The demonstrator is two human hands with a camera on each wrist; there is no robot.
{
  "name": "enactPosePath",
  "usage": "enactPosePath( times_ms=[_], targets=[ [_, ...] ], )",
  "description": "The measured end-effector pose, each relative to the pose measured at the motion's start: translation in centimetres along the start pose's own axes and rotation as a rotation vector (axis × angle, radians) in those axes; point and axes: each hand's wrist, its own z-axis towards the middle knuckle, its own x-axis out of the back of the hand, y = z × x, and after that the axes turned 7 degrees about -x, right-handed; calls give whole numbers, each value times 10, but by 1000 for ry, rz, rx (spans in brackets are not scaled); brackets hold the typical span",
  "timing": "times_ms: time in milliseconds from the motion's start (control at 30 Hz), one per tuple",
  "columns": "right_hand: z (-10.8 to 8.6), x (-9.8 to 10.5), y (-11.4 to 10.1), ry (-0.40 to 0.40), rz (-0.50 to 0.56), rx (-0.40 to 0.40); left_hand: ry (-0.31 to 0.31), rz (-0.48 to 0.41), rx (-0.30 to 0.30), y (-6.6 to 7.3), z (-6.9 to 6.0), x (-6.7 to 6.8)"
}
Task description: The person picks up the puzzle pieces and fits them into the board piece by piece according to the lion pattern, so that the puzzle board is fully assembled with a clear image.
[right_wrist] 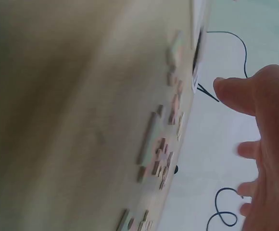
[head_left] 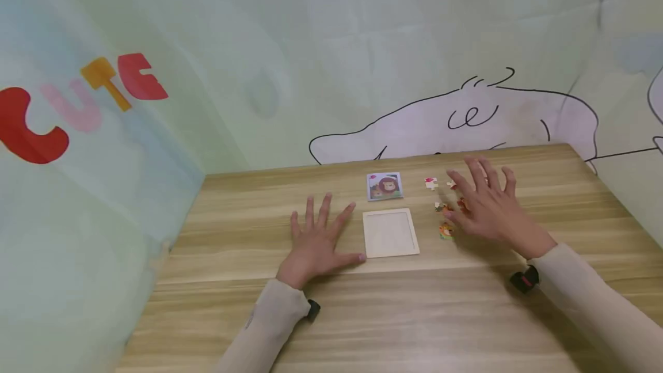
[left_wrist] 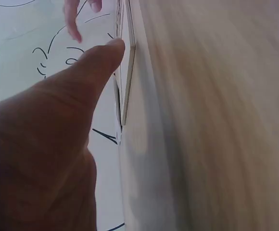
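Note:
My left hand (head_left: 316,246) rests on the table with fingers spread, its thumb tip at the lower left corner of a pale wooden puzzle frame (head_left: 391,233). In the left wrist view the thumb (left_wrist: 89,67) reaches to the edge of that frame. My right hand (head_left: 489,206) hovers over several jigsaw pieces, fingers spread and holding nothing; part of the pieces is hidden under it. An orange and green piece (head_left: 446,231) and a pink and white piece (head_left: 431,183) show beside it. The right wrist view shows pieces (right_wrist: 151,139) lying on the table below the hand.
A small lion picture card (head_left: 384,186) lies just behind the frame. The wood-grain table (head_left: 414,315) ends at the back against a printed cloth (head_left: 311,62) with a line drawing. Black bands sit on both wrists.

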Motion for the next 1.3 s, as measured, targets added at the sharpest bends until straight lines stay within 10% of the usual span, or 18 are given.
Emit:
enactPosePath(
  times_ms=[400,1300],
  targets=[
    [50,1,5,-261,206,-53,-179,-161,-40,-8,23,-16],
    [81,-27,-1,-218,298,-183,-209,-182,-26,-9,26,-18]
  ],
)
